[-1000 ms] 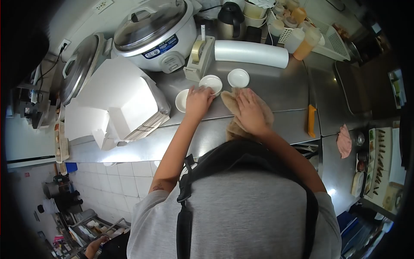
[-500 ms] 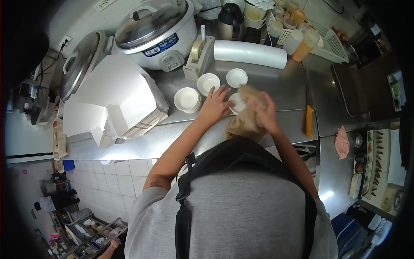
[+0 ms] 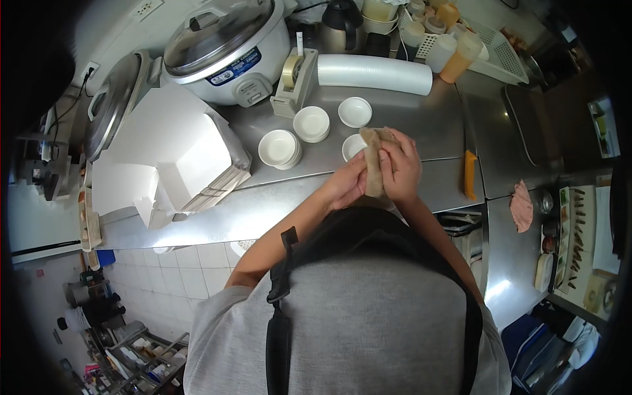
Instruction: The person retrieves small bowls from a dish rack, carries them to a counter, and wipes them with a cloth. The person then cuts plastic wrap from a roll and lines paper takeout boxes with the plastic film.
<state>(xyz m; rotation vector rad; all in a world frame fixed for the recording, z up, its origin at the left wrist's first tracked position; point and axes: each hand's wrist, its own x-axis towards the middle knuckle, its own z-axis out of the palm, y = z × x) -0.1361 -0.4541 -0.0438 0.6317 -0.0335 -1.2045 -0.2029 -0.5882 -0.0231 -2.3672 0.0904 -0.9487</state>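
Note:
A tan cloth [image 3: 373, 164] is bunched upright between my two hands, close in front of my body. My right hand [image 3: 403, 166] is closed around its right side with the fingers bent. From the left, my left hand [image 3: 347, 182] grips the cloth's lower part, its fingers partly hidden. Whether anything lies inside the folds cannot be seen. Just beyond my hands is a small white bowl [image 3: 352, 146], partly covered by the cloth and fingers. Another white bowl [image 3: 355, 112] stands behind it. To the left are a white bowl [image 3: 311, 124] and a stack of white bowls [image 3: 279, 149].
White cardboard boxes [image 3: 191, 141] are stacked at the left, before a rice cooker [image 3: 230, 56]. A tape dispenser [image 3: 294, 82] and a long sleeve of white lids or cups [image 3: 375, 74] stand behind the bowls. An orange-handled tool [image 3: 470, 175] lies right, squeeze bottles [image 3: 461, 58] farther back.
My left hand has left the bowls and come back toward me onto the cloth. My right hand has drawn the cloth slightly nearer; it now stands bunched between both hands.

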